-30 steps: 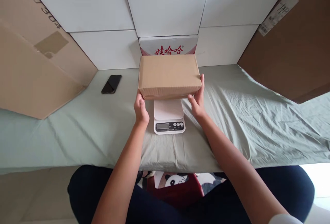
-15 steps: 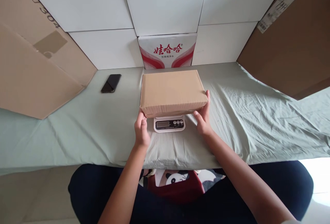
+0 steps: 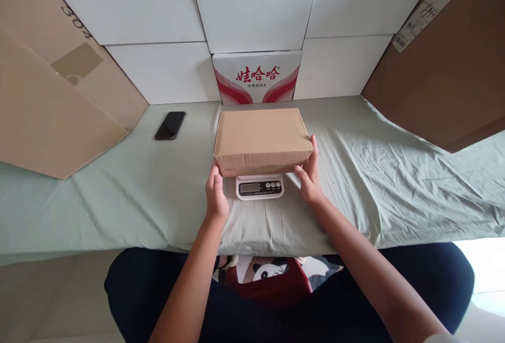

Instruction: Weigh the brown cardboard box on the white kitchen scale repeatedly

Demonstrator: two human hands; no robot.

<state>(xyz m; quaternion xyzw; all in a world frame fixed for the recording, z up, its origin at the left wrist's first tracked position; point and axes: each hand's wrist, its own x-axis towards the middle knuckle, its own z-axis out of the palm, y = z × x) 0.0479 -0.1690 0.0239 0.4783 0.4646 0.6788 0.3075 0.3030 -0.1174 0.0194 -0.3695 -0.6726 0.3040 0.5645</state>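
A closed brown cardboard box (image 3: 263, 135) is held between my two hands above a white digital kitchen scale (image 3: 260, 187). My left hand (image 3: 216, 193) grips the box's near left corner, its thumb in front and the other fingers hidden underneath. At the near right corner, my right hand (image 3: 310, 177) holds the box with its thumb at the front lower edge and fingers along the right side. The scale's display and buttons show in front of the box, while its platform is covered. Whether the box rests on the platform I cannot tell.
A black phone (image 3: 170, 125) lies left of the box on the green cloth (image 3: 130, 201). Large cardboard panels (image 3: 63, 96) (image 3: 437, 69) flank the surface. Behind stand white boxes (image 3: 256, 6) and a red-and-white printed carton (image 3: 257, 78).
The box has shifted slightly left and seems a little lower over the scale, with both hands still on it. The phone and scale stay where they were.
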